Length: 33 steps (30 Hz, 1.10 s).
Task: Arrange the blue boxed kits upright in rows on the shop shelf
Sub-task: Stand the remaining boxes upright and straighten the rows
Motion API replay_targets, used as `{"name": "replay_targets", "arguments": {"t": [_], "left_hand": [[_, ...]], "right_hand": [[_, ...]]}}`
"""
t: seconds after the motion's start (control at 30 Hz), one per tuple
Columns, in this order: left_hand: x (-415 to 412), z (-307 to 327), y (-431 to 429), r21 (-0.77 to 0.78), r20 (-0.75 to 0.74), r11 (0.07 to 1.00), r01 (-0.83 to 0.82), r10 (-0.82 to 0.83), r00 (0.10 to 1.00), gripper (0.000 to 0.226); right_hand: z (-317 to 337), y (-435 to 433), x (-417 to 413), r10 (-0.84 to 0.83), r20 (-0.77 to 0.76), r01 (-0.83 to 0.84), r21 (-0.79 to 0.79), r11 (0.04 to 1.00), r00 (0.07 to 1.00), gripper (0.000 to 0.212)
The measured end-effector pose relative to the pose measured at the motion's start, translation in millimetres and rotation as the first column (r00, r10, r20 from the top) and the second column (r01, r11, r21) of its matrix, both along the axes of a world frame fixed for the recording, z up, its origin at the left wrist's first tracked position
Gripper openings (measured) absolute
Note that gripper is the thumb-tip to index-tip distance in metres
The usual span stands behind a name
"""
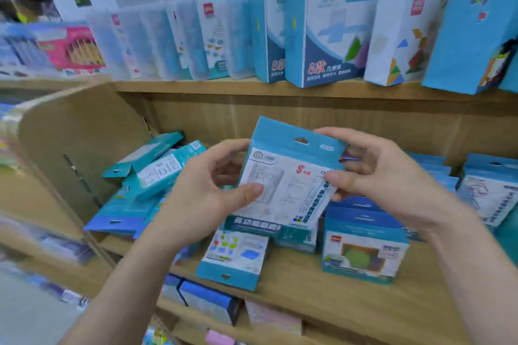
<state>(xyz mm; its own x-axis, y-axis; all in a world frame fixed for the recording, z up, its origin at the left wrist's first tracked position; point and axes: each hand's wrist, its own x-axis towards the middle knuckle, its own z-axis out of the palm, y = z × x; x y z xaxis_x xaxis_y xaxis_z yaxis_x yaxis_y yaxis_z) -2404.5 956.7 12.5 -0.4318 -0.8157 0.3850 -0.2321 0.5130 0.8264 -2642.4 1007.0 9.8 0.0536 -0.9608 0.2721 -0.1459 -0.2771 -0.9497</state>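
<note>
Both of your hands hold one blue boxed kit point(283, 187) in front of the middle shelf point(336, 286). Your left hand point(204, 199) grips its left edge, with the thumb pressed on the printed front. Your right hand point(386, 173) pinches the upper right corner beside the hang tab. The kit is tilted, tab uppermost. Below it, a flat kit point(232, 258) lies on the board. Toppled kits point(151, 173) are heaped at the left, and a windowed box point(364, 255) stands at the right.
</note>
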Motion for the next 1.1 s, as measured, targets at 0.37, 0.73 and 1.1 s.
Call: {"name": "replay_targets", "arguments": {"t": [0.37, 0.73, 1.1], "left_hand": [[80.1, 17.8, -142.7, -0.340, 0.244, 0.930, -0.139, 0.230, 0.942, 0.061], [66.9, 1.9, -195.6, -0.469, 0.522, 0.883, 0.016, 0.262, 0.811, 0.048], [49.3, -27.4, -224.2, -0.365, 0.867, 0.882, 0.299, 0.204, 0.455, 0.048]], "right_hand": [[11.1, -135.4, 100.1, -0.290, -0.334, 0.265, -0.120, 0.957, 0.897, 0.035], [-0.1, -187.1, 96.8, -0.435, -0.469, 0.492, -0.001, 0.870, 0.769, 0.050], [-9.6, -209.8, 92.3, -0.363, -0.800, 0.490, -0.101, 0.866, 0.477, 0.046]]}}
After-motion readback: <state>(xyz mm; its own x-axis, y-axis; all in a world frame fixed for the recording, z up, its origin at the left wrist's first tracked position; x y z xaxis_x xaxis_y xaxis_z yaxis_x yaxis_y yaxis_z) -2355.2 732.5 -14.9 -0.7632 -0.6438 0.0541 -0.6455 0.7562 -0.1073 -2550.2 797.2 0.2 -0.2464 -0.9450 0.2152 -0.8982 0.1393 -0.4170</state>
